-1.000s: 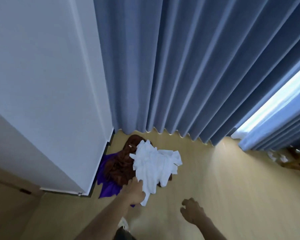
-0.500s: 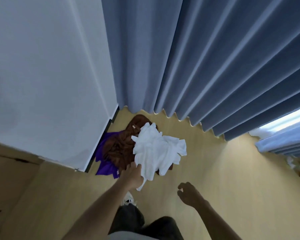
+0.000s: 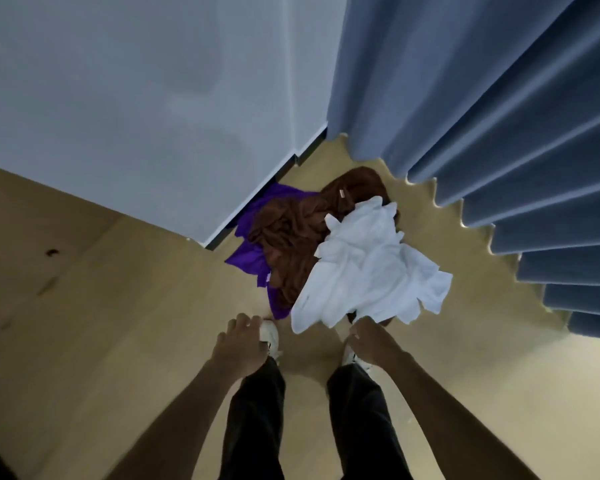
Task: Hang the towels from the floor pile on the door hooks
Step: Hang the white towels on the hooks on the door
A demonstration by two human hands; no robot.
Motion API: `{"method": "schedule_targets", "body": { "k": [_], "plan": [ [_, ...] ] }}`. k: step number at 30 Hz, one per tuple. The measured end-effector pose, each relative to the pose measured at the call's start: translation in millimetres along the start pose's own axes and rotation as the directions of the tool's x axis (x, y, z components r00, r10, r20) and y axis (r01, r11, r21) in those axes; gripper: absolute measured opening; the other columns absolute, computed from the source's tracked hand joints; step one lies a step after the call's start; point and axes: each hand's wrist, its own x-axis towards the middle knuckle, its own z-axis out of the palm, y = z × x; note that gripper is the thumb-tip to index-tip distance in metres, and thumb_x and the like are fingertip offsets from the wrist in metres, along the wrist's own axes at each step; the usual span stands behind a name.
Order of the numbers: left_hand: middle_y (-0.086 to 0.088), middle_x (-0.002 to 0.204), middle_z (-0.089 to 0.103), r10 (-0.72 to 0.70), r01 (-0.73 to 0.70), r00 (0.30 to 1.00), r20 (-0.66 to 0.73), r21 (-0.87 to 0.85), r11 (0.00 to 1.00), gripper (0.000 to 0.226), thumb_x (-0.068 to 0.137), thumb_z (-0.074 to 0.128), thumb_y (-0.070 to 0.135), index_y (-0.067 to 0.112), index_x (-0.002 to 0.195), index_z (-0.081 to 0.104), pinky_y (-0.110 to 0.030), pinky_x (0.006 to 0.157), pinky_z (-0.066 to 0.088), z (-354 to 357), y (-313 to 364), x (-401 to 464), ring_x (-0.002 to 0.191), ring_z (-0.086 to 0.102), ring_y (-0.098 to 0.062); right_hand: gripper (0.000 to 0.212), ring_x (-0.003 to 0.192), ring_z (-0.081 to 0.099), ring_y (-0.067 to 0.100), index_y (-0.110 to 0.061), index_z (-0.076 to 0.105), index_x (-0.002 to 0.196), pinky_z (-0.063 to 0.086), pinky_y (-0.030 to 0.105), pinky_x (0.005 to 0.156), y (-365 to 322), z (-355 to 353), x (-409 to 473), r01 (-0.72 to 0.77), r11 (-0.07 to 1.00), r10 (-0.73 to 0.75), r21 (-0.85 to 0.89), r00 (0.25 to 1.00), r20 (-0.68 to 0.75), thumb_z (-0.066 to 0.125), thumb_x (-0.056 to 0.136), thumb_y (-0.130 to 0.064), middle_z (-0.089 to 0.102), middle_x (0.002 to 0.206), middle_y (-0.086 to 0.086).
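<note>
A pile of towels lies on the floor by the wall corner. A white towel [image 3: 368, 268] is on top at the right, a brown towel [image 3: 291, 233] sits in the middle and a purple towel [image 3: 252, 261] is underneath at the left. My left hand [image 3: 239, 341] hovers left of the pile above my left shoe, fingers loosely curled, holding nothing. My right hand [image 3: 368, 336] is at the near edge of the white towel. Its fingertips are turned away from the camera, so I cannot see whether it grips the towel. No door or hooks are in view.
A white wall [image 3: 153, 116] with a dark baseboard gap runs along the left. Blue curtains [image 3: 482, 116] hang to the floor on the right. My legs in dark trousers [image 3: 257, 410] and white shoes [image 3: 271, 336] stand just before the pile on the wooden floor [image 3: 101, 323].
My left hand has come off the white towel's edge and moved left. My right hand has moved forward to the towel's near edge. The camera has tilted down over the pile.
</note>
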Motion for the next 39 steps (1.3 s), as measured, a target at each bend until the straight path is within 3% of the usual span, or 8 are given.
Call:
{"method": "schedule_targets", "body": {
  "k": [5, 15, 17, 20, 27, 31, 34, 39],
  "plan": [
    [-0.007, 0.141, 0.034, 0.010, -0.015, 0.999, -0.040, -0.117, 0.993, 0.050, 0.091, 0.047, 0.026, 0.017, 0.138, 0.034, -0.040, 0.101, 0.037, 36, 20, 80, 0.129, 0.035, -0.026, 0.037, 0.137, 0.033, 0.023, -0.008, 0.050, 0.132, 0.033, 0.033, 0.110, 4, -2, 99, 0.136, 0.966, -0.128, -0.222, 0.990, 0.052, 0.042, 0.097, -0.019, 0.034, 0.150, 0.004],
    [-0.006, 0.135, 0.040, 0.106, -0.157, 0.980, -0.166, -0.333, 0.930, 0.046, 0.091, 0.047, 0.018, 0.014, 0.136, 0.038, -0.038, 0.098, 0.043, 111, 41, 231, 0.119, 0.043, -0.022, 0.041, 0.137, 0.030, 0.028, -0.012, 0.047, 0.137, 0.034, 0.040, 0.110, -7, 19, 320, 0.159, 0.902, -0.158, -0.402, 0.987, 0.035, 0.041, 0.097, -0.021, -0.005, 0.160, -0.010],
    [-0.006, 0.133, 0.042, 0.134, -0.186, 0.975, -0.180, -0.318, 0.929, 0.044, 0.091, 0.046, 0.019, 0.015, 0.134, 0.040, -0.038, 0.098, 0.044, 132, 27, 241, 0.120, 0.044, -0.022, 0.046, 0.138, 0.029, 0.030, -0.014, 0.038, 0.142, 0.032, 0.041, 0.111, -6, 29, 357, 0.127, 0.904, -0.130, -0.408, 0.991, 0.021, 0.042, 0.096, -0.021, 0.000, 0.160, -0.005],
    [-0.005, 0.135, 0.039, 0.129, -0.166, 0.981, -0.147, -0.278, 0.946, 0.041, 0.092, 0.043, 0.021, 0.016, 0.133, 0.039, -0.033, 0.096, 0.039, 153, 3, 239, 0.123, 0.040, -0.022, 0.042, 0.126, 0.046, 0.034, -0.005, 0.046, 0.134, 0.041, 0.041, 0.104, -7, 44, 374, 0.002, 0.941, 0.001, -0.340, 1.000, 0.008, 0.044, 0.094, -0.018, 0.044, 0.142, 0.017],
    [-0.005, 0.147, 0.029, 0.077, -0.086, 0.996, -0.047, -0.255, 0.963, 0.047, 0.097, 0.036, 0.024, 0.017, 0.143, 0.027, -0.034, 0.101, 0.032, 107, 12, 159, 0.134, 0.031, -0.022, 0.026, 0.104, 0.057, 0.030, -0.002, 0.062, 0.102, 0.045, 0.032, 0.085, -43, 16, 209, 0.258, 0.961, -0.255, -0.099, 0.966, 0.036, 0.044, 0.096, -0.019, 0.062, 0.109, 0.016],
    [-0.001, 0.149, 0.031, 0.166, -0.241, 0.960, -0.225, -0.367, 0.898, 0.056, 0.095, 0.044, 0.023, 0.017, 0.147, 0.022, -0.031, 0.111, 0.028, 17, 55, 93, 0.137, 0.030, -0.017, 0.023, 0.106, 0.056, 0.019, -0.009, 0.061, 0.109, 0.029, 0.010, 0.078, -77, -56, 69, 0.415, 0.909, -0.416, -0.036, 0.909, -0.024, 0.045, 0.097, -0.022, 0.061, 0.109, 0.004],
    [-0.006, 0.139, 0.045, 0.255, -0.406, 0.892, -0.373, -0.412, 0.816, 0.048, 0.092, 0.050, 0.018, 0.011, 0.138, 0.041, -0.037, 0.107, 0.034, -56, 97, 42, 0.129, 0.041, -0.021, 0.023, 0.100, 0.057, 0.005, -0.009, 0.063, 0.111, 0.031, 0.007, 0.085, -105, -123, -28, 0.496, 0.867, -0.485, 0.034, 0.859, -0.161, 0.049, 0.096, -0.016, 0.065, 0.108, 0.000],
    [-0.009, 0.126, 0.056, 0.154, -0.416, 0.829, -0.538, -0.408, 0.812, 0.037, 0.094, 0.044, 0.014, 0.009, 0.130, 0.049, -0.027, 0.095, 0.038, -145, 146, -32, 0.117, 0.054, -0.023, 0.020, 0.080, 0.056, -0.014, -0.015, 0.066, 0.087, 0.037, 0.000, 0.073, -141, -226, -164, 0.721, 0.690, -0.628, 0.066, 0.641, -0.441, 0.054, 0.088, 0.001, 0.061, 0.076, -0.015]
  ]
}}
